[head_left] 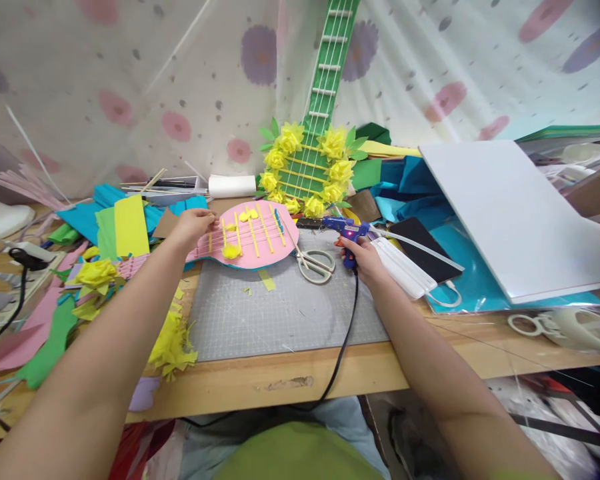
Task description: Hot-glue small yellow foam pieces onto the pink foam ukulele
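Observation:
My right hand (370, 259) is wrapped round the handle of a blue hot glue gun (353, 232), which has a lit red light and a trailing black cord. Its nozzle points left, near the pink paper guitar (290, 233). This guitar lies on the grey cutting mat (300, 313), with yellow bars, pink strings and a yellow flower (231, 251) on it. Over the guitar's left part is my left hand (195, 225), fingers bent and pressed together; what they pinch, if anything, is hidden. Scissors (317, 267) lie between the guitar and my right hand.
A green paper guitar (303, 167) ringed by yellow flowers leans against the curtain (190, 87). Coloured paper scraps (131, 227) and yellow cuttings (175, 340) crowd the left. White boards (520, 220), a face mask (404, 267) and a tape dispenser (580, 328) are at right.

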A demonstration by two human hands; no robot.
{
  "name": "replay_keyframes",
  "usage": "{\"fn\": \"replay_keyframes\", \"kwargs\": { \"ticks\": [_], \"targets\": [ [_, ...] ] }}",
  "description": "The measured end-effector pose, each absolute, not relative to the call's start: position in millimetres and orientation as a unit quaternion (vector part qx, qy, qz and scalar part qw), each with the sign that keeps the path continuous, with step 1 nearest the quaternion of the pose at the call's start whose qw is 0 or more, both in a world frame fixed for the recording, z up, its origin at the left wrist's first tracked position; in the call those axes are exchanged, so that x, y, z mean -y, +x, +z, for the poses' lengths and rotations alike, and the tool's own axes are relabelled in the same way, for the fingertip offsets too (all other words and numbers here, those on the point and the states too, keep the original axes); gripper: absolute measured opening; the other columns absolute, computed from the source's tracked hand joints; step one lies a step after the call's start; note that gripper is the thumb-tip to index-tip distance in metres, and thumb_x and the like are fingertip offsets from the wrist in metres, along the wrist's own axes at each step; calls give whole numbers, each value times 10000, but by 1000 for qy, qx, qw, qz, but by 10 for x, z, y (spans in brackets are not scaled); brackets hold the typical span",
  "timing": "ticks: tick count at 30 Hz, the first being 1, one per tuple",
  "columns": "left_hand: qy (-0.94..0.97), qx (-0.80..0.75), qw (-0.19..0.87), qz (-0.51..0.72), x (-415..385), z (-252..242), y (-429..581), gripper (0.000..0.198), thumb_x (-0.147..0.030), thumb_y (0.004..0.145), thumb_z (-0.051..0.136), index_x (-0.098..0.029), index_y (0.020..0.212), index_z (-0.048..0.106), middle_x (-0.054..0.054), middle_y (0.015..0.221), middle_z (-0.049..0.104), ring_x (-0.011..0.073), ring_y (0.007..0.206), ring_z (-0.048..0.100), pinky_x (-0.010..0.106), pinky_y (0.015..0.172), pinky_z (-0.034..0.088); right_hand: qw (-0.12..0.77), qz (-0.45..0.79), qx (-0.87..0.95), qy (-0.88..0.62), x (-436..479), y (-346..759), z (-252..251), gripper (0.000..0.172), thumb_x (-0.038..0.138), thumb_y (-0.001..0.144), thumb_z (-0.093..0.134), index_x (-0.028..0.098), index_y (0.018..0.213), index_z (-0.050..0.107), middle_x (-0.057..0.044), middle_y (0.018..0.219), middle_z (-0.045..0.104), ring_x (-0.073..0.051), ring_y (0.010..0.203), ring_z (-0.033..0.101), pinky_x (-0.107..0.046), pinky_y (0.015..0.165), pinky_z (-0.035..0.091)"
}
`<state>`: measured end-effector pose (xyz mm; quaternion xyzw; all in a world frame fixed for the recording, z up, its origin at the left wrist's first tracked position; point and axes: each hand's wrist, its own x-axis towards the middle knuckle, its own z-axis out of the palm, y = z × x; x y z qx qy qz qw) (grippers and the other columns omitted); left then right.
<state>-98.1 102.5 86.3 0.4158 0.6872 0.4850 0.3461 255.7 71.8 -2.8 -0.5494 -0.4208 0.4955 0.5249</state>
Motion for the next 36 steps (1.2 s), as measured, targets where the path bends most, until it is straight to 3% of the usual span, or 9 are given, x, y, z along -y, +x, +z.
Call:
{"fn": "replay_keyframes", "kwargs": {
  "ticks": [5, 8, 12, 18, 24, 36],
  "targets": [
    [401, -643, 406, 511, -913, 1007, -936, 152, -45, 699, 613, -136, 817, 581, 59, 700, 649, 173, 734, 686, 340, 765, 578, 530, 522, 427, -514, -679, 2513, 142, 463, 502, 528, 733, 217, 809, 499, 10, 740, 612, -80, 545, 478, -227, 491, 394],
    [432, -620, 390, 526, -799, 1066, -779, 276, -37, 718, 609, -149, 964, 555, 57, 802, 650, 170, 788, 694, 337, 793, 577, 529, 534, 457, -476, -647, 2427, 285, 438, 496, 565, 727, 219, 825, 511, -5, 786, 645, -80, 568, 487, -226, 510, 398],
    [438, -610, 362, 552, -600, 1046, -412, 379, -33, 684, 638, -189, 989, 475, 38, 956, 582, 161, 802, 694, 340, 790, 577, 517, 544, 498, -435, -588, 2244, 413, 408, 540, 619, 699, 210, 807, 550, -24, 801, 655, -80, 563, 473, -229, 509, 388],
    [417, -569, 440, 555, -337, 736, 33, 375, -166, 673, 660, -211, 943, 402, -27, 777, 537, 204, 763, 705, 328, 653, 576, 452, 505, 569, -466, -451, 2105, 382, 499, 677, 648, 617, 181, 697, 590, 2, 571, 536, -88, 491, 418, -249, 479, 353],
    [336, -585, 439, 593, -199, 445, 234, 431, -172, 632, 656, -224, 945, 364, -18, 723, 599, 213, 748, 700, 259, 502, 527, 396, 489, 597, -498, -382, 2211, 293, 528, 707, 669, 564, 180, 626, 562, 23, 469, 466, -89, 462, 398, -251, 479, 332],
    [278, -578, 443, 627, -124, 413, 376, 420, -119, 664, 637, -233, 938, 341, -36, 695, 610, 182, 716, 690, 257, 506, 537, 337, 473, 623, -524, -363, 2248, 294, 462, 637, 680, 581, 186, 591, 540, 28, 464, 456, -86, 447, 381, -262, 493, 333]
  ]
}}
